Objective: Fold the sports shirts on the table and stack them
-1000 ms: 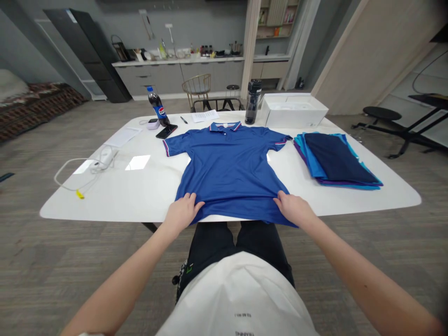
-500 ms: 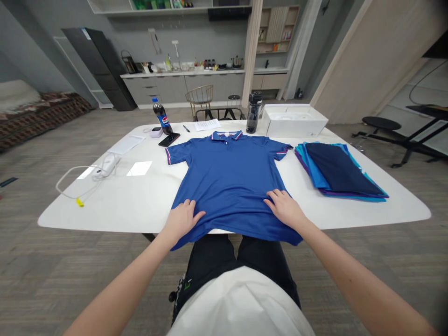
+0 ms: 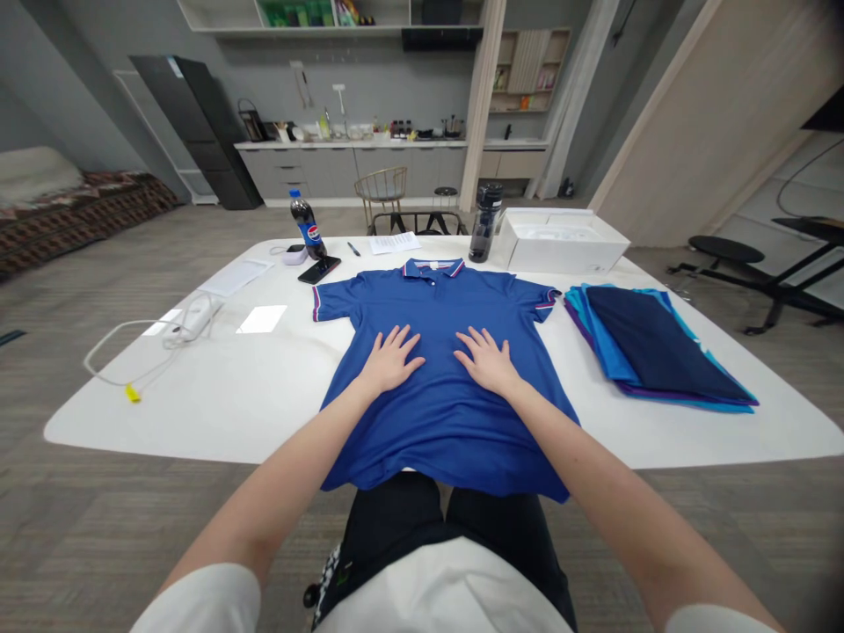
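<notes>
A blue polo shirt (image 3: pixel 441 413) lies spread out, collar away from me, its hem hanging over the near table edge. My left hand (image 3: pixel 391 360) rests flat with fingers spread on the left middle of the shirt. On the right middle of it lies my right hand (image 3: pixel 486 360), palm down, fingers apart. Neither hand grips the cloth. Soft wrinkles run across the lower part of the shirt. To its right is a stack of folded garments (image 3: pixel 665 343), dark navy on top, with blue and purple ones beneath.
On the white table (image 3: pixel 264 396) stand a cola bottle (image 3: pixel 307 227), a dark tumbler (image 3: pixel 485 224) and a white box (image 3: pixel 563 242) at the far side. A phone (image 3: pixel 319 269), papers (image 3: pixel 236 276) and a power strip with cable (image 3: pixel 192 320) lie at the left.
Both my hands have moved from the lower sides of the shirt forward and inward to its middle, and the fingers are more spread. The view has shifted slightly.
</notes>
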{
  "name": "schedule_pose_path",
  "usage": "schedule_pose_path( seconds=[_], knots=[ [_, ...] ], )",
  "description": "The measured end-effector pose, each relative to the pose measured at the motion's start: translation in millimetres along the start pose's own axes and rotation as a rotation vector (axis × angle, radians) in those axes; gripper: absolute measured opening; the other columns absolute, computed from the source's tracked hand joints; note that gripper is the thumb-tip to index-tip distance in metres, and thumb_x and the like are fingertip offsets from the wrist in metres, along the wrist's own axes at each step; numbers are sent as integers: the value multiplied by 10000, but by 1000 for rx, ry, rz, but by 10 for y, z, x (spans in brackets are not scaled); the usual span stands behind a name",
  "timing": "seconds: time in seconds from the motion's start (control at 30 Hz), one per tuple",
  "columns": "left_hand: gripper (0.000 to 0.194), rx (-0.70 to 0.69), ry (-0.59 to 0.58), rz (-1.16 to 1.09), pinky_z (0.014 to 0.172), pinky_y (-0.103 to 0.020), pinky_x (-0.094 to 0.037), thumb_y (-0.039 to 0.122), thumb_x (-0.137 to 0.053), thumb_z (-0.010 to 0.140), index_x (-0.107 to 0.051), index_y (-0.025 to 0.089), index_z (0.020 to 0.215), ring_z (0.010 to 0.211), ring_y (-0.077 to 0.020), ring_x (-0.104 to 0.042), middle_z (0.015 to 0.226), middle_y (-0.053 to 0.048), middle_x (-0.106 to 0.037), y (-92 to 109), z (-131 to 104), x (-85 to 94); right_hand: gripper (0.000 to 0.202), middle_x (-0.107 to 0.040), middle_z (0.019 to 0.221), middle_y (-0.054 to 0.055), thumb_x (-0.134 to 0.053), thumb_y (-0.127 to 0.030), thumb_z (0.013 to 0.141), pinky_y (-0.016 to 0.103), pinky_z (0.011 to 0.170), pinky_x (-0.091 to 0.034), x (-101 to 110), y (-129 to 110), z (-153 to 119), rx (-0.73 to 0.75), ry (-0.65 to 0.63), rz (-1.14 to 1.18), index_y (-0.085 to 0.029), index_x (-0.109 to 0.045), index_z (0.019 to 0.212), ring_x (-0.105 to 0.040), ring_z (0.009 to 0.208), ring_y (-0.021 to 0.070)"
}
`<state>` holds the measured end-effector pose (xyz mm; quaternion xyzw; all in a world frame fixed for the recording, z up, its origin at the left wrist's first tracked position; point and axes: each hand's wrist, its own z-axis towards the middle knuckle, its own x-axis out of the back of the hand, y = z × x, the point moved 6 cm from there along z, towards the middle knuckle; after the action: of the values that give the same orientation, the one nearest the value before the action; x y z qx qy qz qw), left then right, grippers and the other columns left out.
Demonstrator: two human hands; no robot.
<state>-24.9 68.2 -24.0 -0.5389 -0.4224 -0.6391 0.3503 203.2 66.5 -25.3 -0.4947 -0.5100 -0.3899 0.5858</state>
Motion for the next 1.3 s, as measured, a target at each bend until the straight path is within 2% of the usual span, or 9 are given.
schedule_pose_path(
  seconds=[0.1, 0.23, 0.3, 0.43, 0.6, 0.73, 0.9, 1.07, 1.3],
  knots=[
    [704, 58, -83, 11, 1261, -604, -140, 685, -251, 1002, -335, 327, 1603, 1573, -305, -195, 1696, -36, -257, -87, -21, -161, 663, -202, 1712, 16, -168, -670, 1025, 752, 1158, -175, -187, 288, 120, -123, -93, -32, -398, -267, 1622, -151, 1553, 395],
    [759, 76, -45, 29, 1255, -613, -152, 743, -210, 974, -347, 335, 1599, 1562, -313, -232, 1687, -45, -280, -70, -167, -176, 691, -182, 1716, 11, -141, -686, 1014, 747, 1165, -165, -207, 745, 168, -242, -66, -83, -393, -245, 1631, -154, 1549, 414],
    [771, 91, -14, 36, 1260, -583, -171, 743, -180, 974, -391, 317, 1581, 1539, -302, -293, 1664, -68, -338, -49, -105, -145, 711, -186, 1715, 34, -131, -686, 1012, 746, 1163, -168, -195, 861, 252, -285, -55, -83, -365, -249, 1635, -157, 1549, 413],
    [746, 144, 36, 36, 1265, -551, -180, 683, -138, 1003, -380, 290, 1590, 1549, -287, -272, 1673, -79, -315, -186, 413, -91, 730, -187, 1714, 36, -133, -706, 1005, 735, 1180, -128, -196, 756, 628, -193, -56, -63, -356, -260, 1632, -136, 1564, 365],
    [739, 349, -48, 12, 1244, -634, -145, 685, -171, 993, -330, 313, 1611, 1569, -337, -194, 1700, -53, -241, -802, 1219, -181, 751, -172, 1716, -5, -103, -743, 984, 731, 1191, -83, -180, 699, 1235, -176, -53, -47, -388, -246, 1630, -122, 1572, 331],
    [732, 392, -56, -7, 1244, -632, -145, 700, -182, 977, -319, 358, 1609, 1572, -338, -179, 1705, -14, -228, -1132, 1595, -264, 759, -142, 1721, -25, -91, -768, 965, 750, 1179, -84, -182, 805, 1653, -190, -71, -68, -423, -212, 1630, -105, 1572, 345],
    [750, 418, -20, -7, 1248, -619, -145, 727, -190, 958, -390, 359, 1580, 1553, -358, -233, 1687, -26, -287, -1279, 1969, -253, 754, -178, 1716, -16, -84, -763, 964, 775, 1160, -89, -165, 910, 2111, -203, -49, -75, -429, -261, 1617, -126, 1564, 364],
    [724, 428, -59, -38, 1250, -575, -194, 684, -170, 977, -417, 348, 1568, 1547, -343, -259, 1682, -31, -303, -1446, 2400, -217, 797, -254, 1695, -1, -66, -800, 940, 786, 1151, -103, -123, 1018, 2647, -246, -61, -5, -427, -362, 1579, -193, 1547, 361],
    [730, 436, -38, -10, 1266, -568, -158, 654, -197, 987, -380, 290, 1593, 1563, -352, -201, 1699, -29, -253, -1615, 2807, -299, 780, -180, 1717, 12, -115, -774, 955, 775, 1162, -36, -202, 1096, 3112, -258, -46, -43, -402, -259, 1625, -115, 1557, 386]
  ],
)
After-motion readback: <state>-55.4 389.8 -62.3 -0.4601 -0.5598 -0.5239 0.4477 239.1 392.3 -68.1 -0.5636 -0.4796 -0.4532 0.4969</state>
